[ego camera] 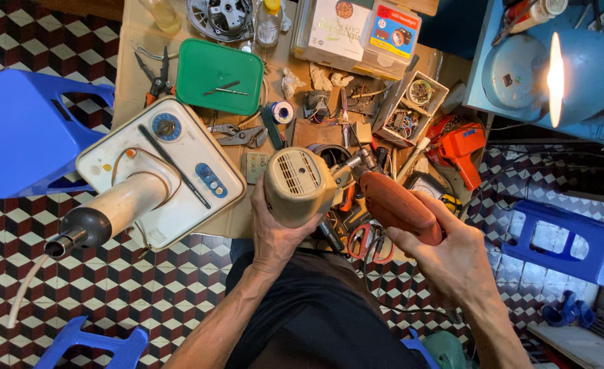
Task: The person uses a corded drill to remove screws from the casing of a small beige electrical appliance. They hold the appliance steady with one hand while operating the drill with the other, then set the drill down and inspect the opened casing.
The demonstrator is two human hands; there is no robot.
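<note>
Both hands work just above the lap: the left hand clasps a beige motor housing from below, while the right hand grips an orange electric drill. Its chuck touches the housing's side, so keeping the drill square and the housing steady seems wise.

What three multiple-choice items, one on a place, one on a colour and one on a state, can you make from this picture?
1. Where does the green lid lie?
A. on the floor
B. on the table above the fan base
C. on a stool

2. What colour is the drill?
A. orange-red
B. green
C. white

3. What does the left hand do?
A. hangs free
B. grips scissors
C. grips the beige motor housing

Answers:
1 B, it lies on cardboard beyond the base.
2 A, the body in the right hand is orange-red.
3 C, its fingers wrap the housing.
</note>
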